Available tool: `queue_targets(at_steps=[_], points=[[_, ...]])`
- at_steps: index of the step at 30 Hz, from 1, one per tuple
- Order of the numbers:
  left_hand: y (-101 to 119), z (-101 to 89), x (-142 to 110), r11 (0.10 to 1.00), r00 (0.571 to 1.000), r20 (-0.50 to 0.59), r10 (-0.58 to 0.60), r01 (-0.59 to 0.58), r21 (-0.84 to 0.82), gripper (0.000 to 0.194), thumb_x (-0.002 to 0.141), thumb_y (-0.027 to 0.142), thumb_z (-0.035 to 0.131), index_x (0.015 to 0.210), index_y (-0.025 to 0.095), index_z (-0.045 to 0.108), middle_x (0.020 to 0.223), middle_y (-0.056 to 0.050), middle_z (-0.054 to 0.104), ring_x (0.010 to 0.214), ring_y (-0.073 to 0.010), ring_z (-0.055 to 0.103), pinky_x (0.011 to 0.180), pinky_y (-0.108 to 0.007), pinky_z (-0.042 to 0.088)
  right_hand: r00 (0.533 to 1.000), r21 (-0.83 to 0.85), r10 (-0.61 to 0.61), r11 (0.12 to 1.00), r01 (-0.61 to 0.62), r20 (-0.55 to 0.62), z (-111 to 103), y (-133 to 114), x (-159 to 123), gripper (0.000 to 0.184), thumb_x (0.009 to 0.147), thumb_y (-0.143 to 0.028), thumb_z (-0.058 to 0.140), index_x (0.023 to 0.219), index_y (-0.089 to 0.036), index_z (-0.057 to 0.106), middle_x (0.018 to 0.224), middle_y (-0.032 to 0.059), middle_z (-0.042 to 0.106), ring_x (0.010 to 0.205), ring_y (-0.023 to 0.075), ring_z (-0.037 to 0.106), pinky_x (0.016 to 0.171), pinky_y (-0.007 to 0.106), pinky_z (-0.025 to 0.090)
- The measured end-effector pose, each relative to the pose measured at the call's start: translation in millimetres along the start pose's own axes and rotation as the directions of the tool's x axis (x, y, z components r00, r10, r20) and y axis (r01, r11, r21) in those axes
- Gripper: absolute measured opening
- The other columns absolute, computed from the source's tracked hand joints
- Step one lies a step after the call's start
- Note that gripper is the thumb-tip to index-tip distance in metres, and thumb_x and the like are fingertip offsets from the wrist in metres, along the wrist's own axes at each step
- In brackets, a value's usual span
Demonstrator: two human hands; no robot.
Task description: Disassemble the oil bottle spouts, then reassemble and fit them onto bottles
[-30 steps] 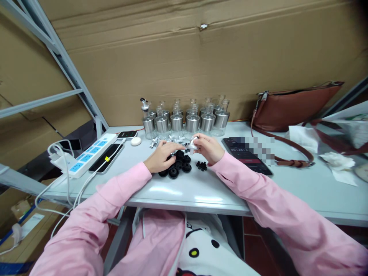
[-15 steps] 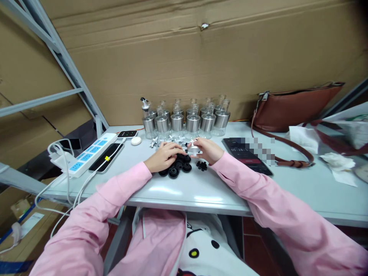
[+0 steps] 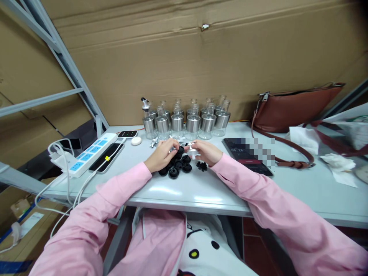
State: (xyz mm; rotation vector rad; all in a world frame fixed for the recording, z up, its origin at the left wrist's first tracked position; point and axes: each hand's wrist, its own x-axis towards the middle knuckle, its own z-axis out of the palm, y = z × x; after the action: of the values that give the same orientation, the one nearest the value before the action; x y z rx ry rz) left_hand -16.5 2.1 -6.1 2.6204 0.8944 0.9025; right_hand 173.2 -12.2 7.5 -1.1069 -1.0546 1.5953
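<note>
I judge I'm mid-assembly: my left hand (image 3: 161, 155) pinches a black rubber stopper (image 3: 180, 150) lifted just above the stopper pile (image 3: 176, 165) on the worktop (image 3: 201, 189), my right hand (image 3: 207, 152) grips a small metal spout (image 3: 193, 151), and next they need aligning and pressing together.

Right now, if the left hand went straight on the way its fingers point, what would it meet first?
Probably the right hand and the small silver part in its grip; the left hand holds a black rubber ring. Depth is unclear.
</note>
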Motion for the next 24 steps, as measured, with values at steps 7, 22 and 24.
queue_targets(at_steps=[7, 22, 24], points=[[-0.7, -1.2, -0.5, 0.998, 0.978, -0.206, 0.044, -0.052, -0.037, 0.007, 0.089, 0.021, 0.04, 0.089, 0.018, 0.045, 0.095, -0.006, 0.053, 0.094, -0.0163, 0.05, 0.085, -0.033, 0.038, 0.999, 0.012, 0.021, 1.0, -0.022, 0.044, 2.0, -0.1, -2.5, 0.008, 0.058, -0.02, 0.06, 0.061, -0.019, 0.053, 0.071, 0.0017, 0.065, 0.075, 0.0146, 0.056, 0.063, 0.026, 0.044], [4.7, -2.4, -4.5, 0.972, 0.919, -0.322, 0.226, -0.191, 0.137, 0.004, 0.089, 0.018, 0.043, 0.092, 0.019, 0.046, 0.099, -0.006, 0.056, 0.096, -0.0158, 0.052, 0.084, -0.033, 0.04, 0.993, -0.005, -0.104, 0.995, 0.105, 0.046, -2.4, -6.2, -2.6, 0.011, 0.061, -0.024, 0.056, 0.064, -0.019, 0.047, 0.078, 0.0024, 0.066, 0.07, 0.0145, 0.058, 0.058, 0.025, 0.041], [5.0, -2.7, -4.4, 0.952, 0.913, -0.295, 0.283, -0.23, 0.201, 0.005, 0.09, 0.017, 0.043, 0.093, 0.019, 0.046, 0.1, -0.006, 0.058, 0.096, -0.0153, 0.052, 0.084, -0.032, 0.041, 0.99, 0.058, -0.104, 0.993, 0.098, 0.1, -4.9, -11.4, -4.3, 0.013, 0.062, -0.025, 0.057, 0.067, -0.02, 0.046, 0.078, 0.0024, 0.066, 0.064, 0.0147, 0.059, 0.056, 0.027, 0.042]])
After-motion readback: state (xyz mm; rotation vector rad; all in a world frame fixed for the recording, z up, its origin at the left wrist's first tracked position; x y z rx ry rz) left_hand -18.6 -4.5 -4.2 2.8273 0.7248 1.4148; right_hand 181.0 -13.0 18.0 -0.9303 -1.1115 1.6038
